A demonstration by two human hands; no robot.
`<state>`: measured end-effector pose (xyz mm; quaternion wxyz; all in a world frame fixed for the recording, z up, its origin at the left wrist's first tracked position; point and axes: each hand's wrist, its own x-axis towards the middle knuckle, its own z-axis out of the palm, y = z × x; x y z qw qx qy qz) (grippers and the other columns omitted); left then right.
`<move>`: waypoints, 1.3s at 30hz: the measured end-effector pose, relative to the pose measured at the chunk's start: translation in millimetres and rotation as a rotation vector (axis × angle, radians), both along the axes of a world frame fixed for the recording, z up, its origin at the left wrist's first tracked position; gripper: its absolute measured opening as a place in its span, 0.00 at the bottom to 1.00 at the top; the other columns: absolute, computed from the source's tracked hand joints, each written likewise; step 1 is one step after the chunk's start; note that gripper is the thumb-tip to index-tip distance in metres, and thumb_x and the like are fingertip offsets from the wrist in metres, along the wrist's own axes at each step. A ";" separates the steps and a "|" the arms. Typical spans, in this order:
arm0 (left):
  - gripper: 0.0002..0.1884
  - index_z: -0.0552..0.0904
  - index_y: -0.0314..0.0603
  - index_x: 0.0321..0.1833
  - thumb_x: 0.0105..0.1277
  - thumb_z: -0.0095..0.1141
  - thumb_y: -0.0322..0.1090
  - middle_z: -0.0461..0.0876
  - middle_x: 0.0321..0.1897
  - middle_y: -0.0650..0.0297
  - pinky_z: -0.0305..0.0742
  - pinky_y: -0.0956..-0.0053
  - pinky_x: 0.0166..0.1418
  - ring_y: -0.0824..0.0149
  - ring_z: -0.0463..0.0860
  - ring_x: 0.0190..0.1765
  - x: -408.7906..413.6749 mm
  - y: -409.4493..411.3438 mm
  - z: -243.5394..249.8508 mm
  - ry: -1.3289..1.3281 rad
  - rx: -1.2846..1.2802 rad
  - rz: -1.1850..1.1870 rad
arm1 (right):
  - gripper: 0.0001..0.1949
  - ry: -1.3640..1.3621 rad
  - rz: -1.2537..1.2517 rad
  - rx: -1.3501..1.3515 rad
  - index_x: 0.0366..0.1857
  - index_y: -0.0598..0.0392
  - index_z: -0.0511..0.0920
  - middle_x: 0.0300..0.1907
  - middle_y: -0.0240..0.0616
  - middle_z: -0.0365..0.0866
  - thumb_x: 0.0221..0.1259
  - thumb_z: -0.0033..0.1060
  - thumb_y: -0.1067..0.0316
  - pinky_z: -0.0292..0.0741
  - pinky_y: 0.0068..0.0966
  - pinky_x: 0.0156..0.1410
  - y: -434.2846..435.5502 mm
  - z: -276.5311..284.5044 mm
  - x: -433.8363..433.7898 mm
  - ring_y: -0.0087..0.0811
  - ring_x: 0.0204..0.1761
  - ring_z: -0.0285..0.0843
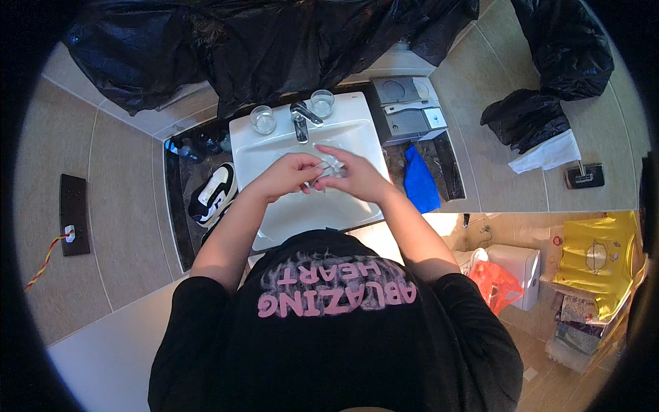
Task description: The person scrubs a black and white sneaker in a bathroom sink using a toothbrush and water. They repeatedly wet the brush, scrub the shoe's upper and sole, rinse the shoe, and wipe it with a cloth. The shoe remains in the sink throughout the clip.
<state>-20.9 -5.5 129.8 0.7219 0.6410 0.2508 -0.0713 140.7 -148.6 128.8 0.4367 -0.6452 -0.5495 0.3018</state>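
Above the basin of a white ceramic sink (309, 216), my two hands come together around a small clear object (333, 166), glass-like with whitish patches. It is partly hidden by the fingers, and its exact kind cannot be made out. My right hand (358, 175) curls round it from the right, thumb below and fingers above. From the left, my left hand (288, 175) grips its near side with bent fingertips. A chrome faucet (302, 121) stands just beyond my hands. Two clear drinking glasses (263, 120) stand on the sink's back ledge, one on either side of the faucet.
A black-and-white sneaker (212, 195) lies left of the sink, with bottles (190, 149) behind it. To the right are grey boxes (409, 110) and a blue cloth (421, 180). Black plastic sheeting (257, 46) hangs along the back. A red plastic bag (494, 286) is lower right.
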 end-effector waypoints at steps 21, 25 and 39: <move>0.11 0.83 0.35 0.53 0.70 0.62 0.29 0.85 0.46 0.61 0.81 0.73 0.52 0.68 0.85 0.47 -27.0 9.0 -34.0 -0.020 -0.114 0.419 | 0.12 0.169 -0.209 -0.230 0.42 0.58 0.85 0.32 0.30 0.84 0.70 0.64 0.60 0.74 0.23 0.43 3.5 9.3 10.9 0.21 0.35 0.76; 0.11 0.85 0.36 0.50 0.73 0.60 0.37 0.85 0.46 0.62 0.78 0.73 0.50 0.69 0.84 0.45 -26.7 7.8 -60.9 0.067 0.242 0.341 | 0.14 -0.001 -0.170 -0.149 0.43 0.59 0.85 0.33 0.40 0.87 0.69 0.65 0.57 0.77 0.27 0.44 8.9 12.4 1.9 0.29 0.36 0.82; 0.16 0.77 0.35 0.61 0.81 0.43 0.38 0.83 0.53 0.55 0.77 0.59 0.62 0.58 0.82 0.55 2.9 -6.4 -45.0 -0.147 -1.029 0.840 | 0.13 -0.299 -0.042 -0.185 0.41 0.55 0.86 0.34 0.48 0.86 0.66 0.64 0.56 0.78 0.39 0.43 -9.6 0.3 -24.5 0.50 0.37 0.85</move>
